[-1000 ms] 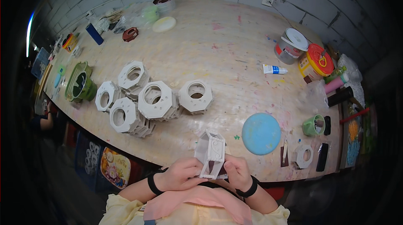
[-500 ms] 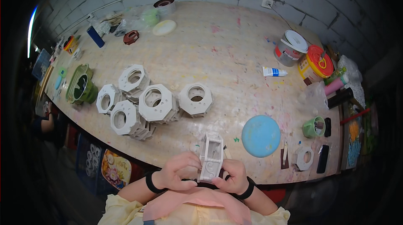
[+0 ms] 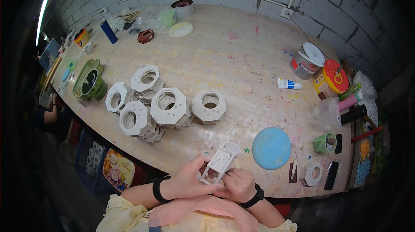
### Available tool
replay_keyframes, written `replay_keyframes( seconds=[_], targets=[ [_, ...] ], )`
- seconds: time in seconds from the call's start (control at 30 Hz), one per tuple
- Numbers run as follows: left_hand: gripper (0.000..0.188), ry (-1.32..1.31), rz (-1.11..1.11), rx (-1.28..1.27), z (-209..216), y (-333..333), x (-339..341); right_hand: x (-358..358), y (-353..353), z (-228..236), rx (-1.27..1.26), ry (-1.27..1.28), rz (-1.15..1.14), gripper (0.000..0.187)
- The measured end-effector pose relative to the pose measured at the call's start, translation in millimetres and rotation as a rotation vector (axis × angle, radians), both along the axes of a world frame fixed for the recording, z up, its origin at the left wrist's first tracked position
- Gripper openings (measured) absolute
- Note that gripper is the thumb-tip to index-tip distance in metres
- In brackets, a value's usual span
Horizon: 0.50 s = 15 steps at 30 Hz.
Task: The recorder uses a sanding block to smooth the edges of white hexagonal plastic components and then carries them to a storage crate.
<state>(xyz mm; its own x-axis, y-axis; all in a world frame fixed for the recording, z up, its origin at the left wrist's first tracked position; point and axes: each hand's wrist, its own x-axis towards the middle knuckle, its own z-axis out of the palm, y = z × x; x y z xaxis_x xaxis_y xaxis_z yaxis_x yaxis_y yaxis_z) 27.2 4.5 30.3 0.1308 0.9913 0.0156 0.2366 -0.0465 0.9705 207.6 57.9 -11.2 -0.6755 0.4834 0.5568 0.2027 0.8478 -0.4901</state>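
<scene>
Tilted in front of my body is a small off-white openwork frame [image 3: 221, 163] with scroll relief on one side and a flat end facing up. My left hand [image 3: 188, 178] grips its left side and lower end, thumb and fingers around it. My right hand [image 3: 239, 184] is closed against its lower right side, fingers curled; what they pinch is hidden. A dark reddish-brown piece [image 3: 210, 172] shows through the frame's opening. Left of the frame, several off-white octagonal lantern-like frames with round holes stand grouped, one [image 3: 171, 106] nearest the middle.
To the right lie a blue round disc [image 3: 271, 148], a brown strip [image 3: 293, 172], an octagonal ring [image 3: 312, 173], a black phone-like slab [image 3: 331, 176] and a green cup [image 3: 324, 143]. Farther back are a paint tin [image 3: 307, 61], a yellow-red bucket [image 3: 331, 77] and a tube [image 3: 289, 84]. A green basket [image 3: 90, 80] stands left.
The small frame has turned and now leans right at its top, showing its scroll side. My left hand has wrapped further around it; my right hand has curled closer beneath its right side.
</scene>
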Motion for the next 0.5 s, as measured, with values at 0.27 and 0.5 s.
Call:
replay_keyframes(
  seconds=[0.27, 0.5],
  targets=[
    [0.054, 0.097, 0.065, -0.079, -9.5, -6.3, -3.6, 6.3, 3.2, -16.0, -0.111, 0.008, -0.048, 0.026],
    [0.043, -0.217, 0.208, -0.208, -41.8, 0.9, -28.3, 29.1, 25.1, -86.1, -0.624, -0.233, -0.557, 0.032]
  ],
)
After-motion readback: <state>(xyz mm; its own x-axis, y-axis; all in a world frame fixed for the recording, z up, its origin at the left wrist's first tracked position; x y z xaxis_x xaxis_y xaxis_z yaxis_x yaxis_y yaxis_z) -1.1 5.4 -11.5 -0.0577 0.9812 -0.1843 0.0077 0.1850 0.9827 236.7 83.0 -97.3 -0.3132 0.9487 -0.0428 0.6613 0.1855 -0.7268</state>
